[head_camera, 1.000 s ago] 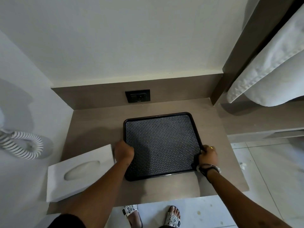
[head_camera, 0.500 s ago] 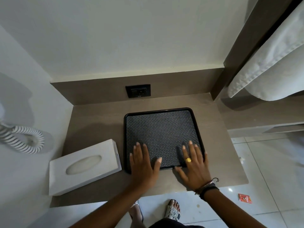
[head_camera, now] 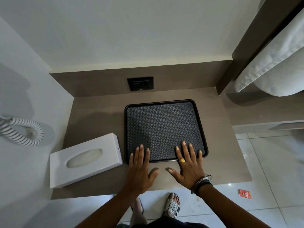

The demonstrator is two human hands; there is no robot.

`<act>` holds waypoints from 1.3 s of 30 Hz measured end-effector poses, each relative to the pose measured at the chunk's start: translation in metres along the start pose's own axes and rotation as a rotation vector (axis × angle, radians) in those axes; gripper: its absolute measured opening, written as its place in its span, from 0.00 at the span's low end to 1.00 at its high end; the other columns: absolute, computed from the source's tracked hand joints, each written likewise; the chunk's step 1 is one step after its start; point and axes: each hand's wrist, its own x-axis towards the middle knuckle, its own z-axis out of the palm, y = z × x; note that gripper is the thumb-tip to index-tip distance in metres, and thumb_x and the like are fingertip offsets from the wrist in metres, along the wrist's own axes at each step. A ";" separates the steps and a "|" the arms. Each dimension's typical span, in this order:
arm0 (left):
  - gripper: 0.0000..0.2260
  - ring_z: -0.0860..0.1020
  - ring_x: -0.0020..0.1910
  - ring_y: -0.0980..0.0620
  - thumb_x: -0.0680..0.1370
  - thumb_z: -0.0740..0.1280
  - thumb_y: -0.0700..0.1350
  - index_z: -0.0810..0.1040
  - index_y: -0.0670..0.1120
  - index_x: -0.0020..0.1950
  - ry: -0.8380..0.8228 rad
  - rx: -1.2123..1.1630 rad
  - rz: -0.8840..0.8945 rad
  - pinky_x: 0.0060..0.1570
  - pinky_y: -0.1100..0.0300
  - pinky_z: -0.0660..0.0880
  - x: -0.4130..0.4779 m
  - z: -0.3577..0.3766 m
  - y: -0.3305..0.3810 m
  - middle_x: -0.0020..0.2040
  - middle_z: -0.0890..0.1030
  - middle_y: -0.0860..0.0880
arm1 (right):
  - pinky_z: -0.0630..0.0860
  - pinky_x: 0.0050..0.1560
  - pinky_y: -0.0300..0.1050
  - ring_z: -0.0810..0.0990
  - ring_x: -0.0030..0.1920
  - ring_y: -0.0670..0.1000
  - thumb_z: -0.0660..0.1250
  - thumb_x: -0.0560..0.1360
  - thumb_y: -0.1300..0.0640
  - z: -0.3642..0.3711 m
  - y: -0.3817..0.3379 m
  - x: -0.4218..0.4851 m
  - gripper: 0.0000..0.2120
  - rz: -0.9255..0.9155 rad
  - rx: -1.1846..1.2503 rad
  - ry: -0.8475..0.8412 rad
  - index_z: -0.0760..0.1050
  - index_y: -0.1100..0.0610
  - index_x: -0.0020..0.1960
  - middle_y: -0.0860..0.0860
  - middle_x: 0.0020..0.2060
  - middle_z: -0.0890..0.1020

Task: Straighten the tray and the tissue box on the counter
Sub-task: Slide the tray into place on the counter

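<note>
Tray sits mid-tabletop now, pretty much square to the back wall; a second ago both hands gripped its sides, and now they've let go and lie flat, fingers spread, over its near edge, so I'd call the tray done. Left hand and right hand are both open, holding nothing. Tissue box is at the near left, just beside the tray's corner and still skewed, so that's next. Tabletop around it is bare; only the coiled cord on the left wall hangs nearby, nothing really blocking.
</note>
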 end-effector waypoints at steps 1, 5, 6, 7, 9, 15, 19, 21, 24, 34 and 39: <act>0.38 0.56 0.80 0.40 0.78 0.53 0.67 0.56 0.44 0.80 0.006 0.000 0.000 0.77 0.45 0.48 0.004 -0.002 -0.001 0.81 0.55 0.40 | 0.45 0.71 0.70 0.47 0.78 0.60 0.52 0.72 0.25 -0.001 0.000 0.005 0.44 0.001 -0.001 0.002 0.54 0.52 0.79 0.56 0.79 0.52; 0.38 0.55 0.80 0.40 0.77 0.51 0.69 0.57 0.45 0.80 0.012 -0.002 -0.035 0.77 0.42 0.52 0.026 -0.013 -0.005 0.81 0.55 0.40 | 0.45 0.72 0.70 0.46 0.78 0.60 0.51 0.73 0.25 -0.009 -0.003 0.030 0.44 0.002 -0.013 -0.003 0.53 0.51 0.79 0.55 0.79 0.51; 0.39 0.55 0.80 0.40 0.77 0.51 0.69 0.57 0.45 0.80 0.008 -0.004 -0.053 0.76 0.41 0.53 0.031 -0.016 -0.006 0.81 0.55 0.40 | 0.45 0.72 0.70 0.45 0.78 0.60 0.50 0.73 0.24 -0.011 -0.003 0.037 0.44 0.006 -0.015 -0.007 0.52 0.51 0.79 0.55 0.79 0.50; 0.39 0.56 0.80 0.40 0.77 0.50 0.69 0.58 0.45 0.80 0.007 -0.006 -0.065 0.76 0.40 0.54 0.036 -0.017 -0.008 0.81 0.56 0.40 | 0.44 0.72 0.69 0.45 0.78 0.59 0.49 0.73 0.24 -0.012 -0.003 0.044 0.44 0.012 -0.012 -0.008 0.52 0.51 0.79 0.55 0.80 0.49; 0.39 0.56 0.80 0.40 0.77 0.49 0.70 0.59 0.45 0.80 0.005 -0.014 -0.078 0.75 0.40 0.55 0.045 -0.019 -0.010 0.81 0.56 0.40 | 0.44 0.73 0.69 0.44 0.78 0.58 0.49 0.73 0.24 -0.012 -0.003 0.055 0.44 0.019 0.007 -0.001 0.51 0.50 0.79 0.54 0.80 0.49; 0.39 0.59 0.79 0.40 0.77 0.48 0.70 0.60 0.46 0.79 0.003 -0.008 -0.086 0.74 0.41 0.57 0.064 -0.022 -0.018 0.81 0.58 0.41 | 0.44 0.73 0.69 0.45 0.78 0.58 0.48 0.74 0.25 -0.012 0.000 0.075 0.42 0.013 0.019 0.002 0.48 0.48 0.80 0.53 0.80 0.47; 0.38 0.58 0.79 0.40 0.77 0.48 0.70 0.59 0.46 0.80 0.009 -0.007 -0.076 0.75 0.41 0.55 0.072 -0.026 -0.022 0.81 0.56 0.42 | 0.46 0.73 0.69 0.48 0.78 0.59 0.48 0.75 0.26 -0.015 -0.001 0.080 0.40 0.011 0.019 0.002 0.50 0.48 0.79 0.53 0.79 0.49; 0.39 0.55 0.80 0.41 0.77 0.48 0.70 0.57 0.47 0.80 0.005 -0.012 -0.065 0.76 0.42 0.52 0.074 -0.025 -0.024 0.82 0.54 0.43 | 0.48 0.72 0.69 0.49 0.78 0.59 0.48 0.75 0.27 -0.015 0.000 0.081 0.40 0.004 0.024 0.007 0.51 0.48 0.79 0.54 0.79 0.50; 0.39 0.54 0.80 0.42 0.77 0.48 0.70 0.56 0.47 0.80 -0.008 -0.023 -0.069 0.76 0.42 0.50 0.075 -0.024 -0.023 0.82 0.52 0.43 | 0.49 0.72 0.69 0.51 0.78 0.60 0.48 0.75 0.27 -0.016 0.000 0.081 0.40 -0.008 0.015 0.007 0.53 0.49 0.79 0.54 0.79 0.51; 0.40 0.45 0.82 0.48 0.77 0.52 0.70 0.53 0.46 0.81 0.211 -0.250 0.039 0.78 0.48 0.39 0.046 -0.074 -0.026 0.83 0.46 0.45 | 0.51 0.72 0.69 0.49 0.78 0.59 0.53 0.76 0.30 -0.021 -0.033 0.045 0.38 -0.302 0.084 0.136 0.53 0.49 0.79 0.56 0.79 0.51; 0.58 0.40 0.81 0.44 0.63 0.53 0.82 0.45 0.46 0.81 0.013 0.033 0.005 0.76 0.42 0.41 0.024 -0.120 -0.107 0.81 0.39 0.43 | 0.49 0.73 0.69 0.49 0.78 0.61 0.52 0.75 0.28 -0.001 -0.073 0.037 0.40 -0.487 0.002 -0.044 0.50 0.48 0.79 0.56 0.80 0.50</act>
